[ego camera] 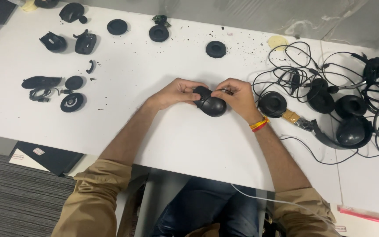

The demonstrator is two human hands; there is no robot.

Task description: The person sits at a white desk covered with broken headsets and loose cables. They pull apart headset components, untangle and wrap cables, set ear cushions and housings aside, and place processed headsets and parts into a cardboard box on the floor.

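both hands closed on a black earcup [210, 105], left hand [176, 93] cradling its side, right hand [237, 97] pinching the top edge, just above the white surface [189, 140]. likely light, rigid shell, soft pad; best held by the rim. tangled headsets [343, 109] right of the grip, loose parts [71, 94] far left.

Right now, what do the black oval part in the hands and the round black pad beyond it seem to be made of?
The black oval part looks like hard plastic: smooth, with a glossy highlight. The round black pad seems soft foam or leatherette: matt, with black crumbs around it.
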